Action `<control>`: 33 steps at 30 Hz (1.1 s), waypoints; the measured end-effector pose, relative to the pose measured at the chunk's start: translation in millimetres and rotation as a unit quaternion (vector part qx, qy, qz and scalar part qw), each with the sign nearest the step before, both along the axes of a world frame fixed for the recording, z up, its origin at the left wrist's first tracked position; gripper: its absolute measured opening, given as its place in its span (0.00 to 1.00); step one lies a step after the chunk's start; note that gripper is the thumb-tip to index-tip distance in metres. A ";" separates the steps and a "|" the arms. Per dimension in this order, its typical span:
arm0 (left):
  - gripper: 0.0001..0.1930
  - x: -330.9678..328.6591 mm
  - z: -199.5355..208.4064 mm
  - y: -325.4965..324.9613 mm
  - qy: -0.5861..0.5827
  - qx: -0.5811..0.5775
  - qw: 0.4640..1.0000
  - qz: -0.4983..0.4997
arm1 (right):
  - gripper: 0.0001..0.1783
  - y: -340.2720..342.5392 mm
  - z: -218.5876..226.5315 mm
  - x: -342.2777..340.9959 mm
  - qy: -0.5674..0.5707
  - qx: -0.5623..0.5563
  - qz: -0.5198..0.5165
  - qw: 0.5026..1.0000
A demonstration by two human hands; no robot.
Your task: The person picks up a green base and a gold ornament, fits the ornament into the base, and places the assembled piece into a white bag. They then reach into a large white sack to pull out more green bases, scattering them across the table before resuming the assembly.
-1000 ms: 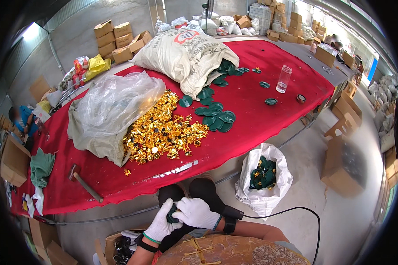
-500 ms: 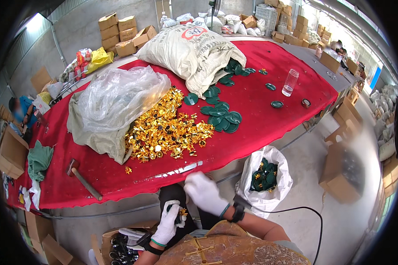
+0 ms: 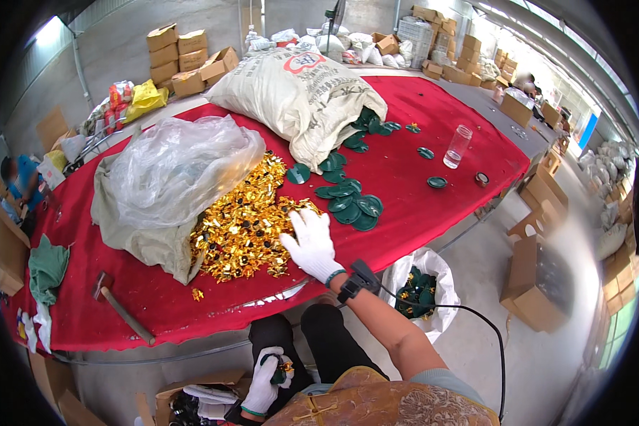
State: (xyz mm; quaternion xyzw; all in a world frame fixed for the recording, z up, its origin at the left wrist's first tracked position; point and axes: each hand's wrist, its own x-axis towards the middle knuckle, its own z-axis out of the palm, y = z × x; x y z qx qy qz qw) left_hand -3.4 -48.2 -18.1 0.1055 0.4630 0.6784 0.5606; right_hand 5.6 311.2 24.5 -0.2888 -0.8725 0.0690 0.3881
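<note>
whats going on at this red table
A seated person in white gloves is working at a red table. The right hand lies flat on a pile of small gold pieces spilling from a clear plastic bag. The left hand holds a small green and gold piece down by the lap.

Brown cardboard boxes (image 3: 181, 58) stack beyond the red counter (image 3: 433, 177); a white woven sack (image 3: 298, 99) with a red round label (image 3: 304, 62) lies on it.

Glossy, seemingly foil gold pieces (image 3: 241, 227)
</note>
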 end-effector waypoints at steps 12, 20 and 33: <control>0.19 2.3 -3.4 4.5 -0.013 0.014 1.000 -0.006 | 0.36 1.7 19.4 4.7 -0.045 -0.085 0.116 0.989; 0.19 0.7 -6.4 0.4 -0.017 0.031 0.999 0.013 | 0.18 0.6 5.8 77.2 0.165 -0.011 0.043 0.985; 0.14 -18.8 69.6 15.0 0.041 0.087 0.992 0.078 | 0.15 -4.4 1.1 72.8 0.136 -0.045 -0.024 0.989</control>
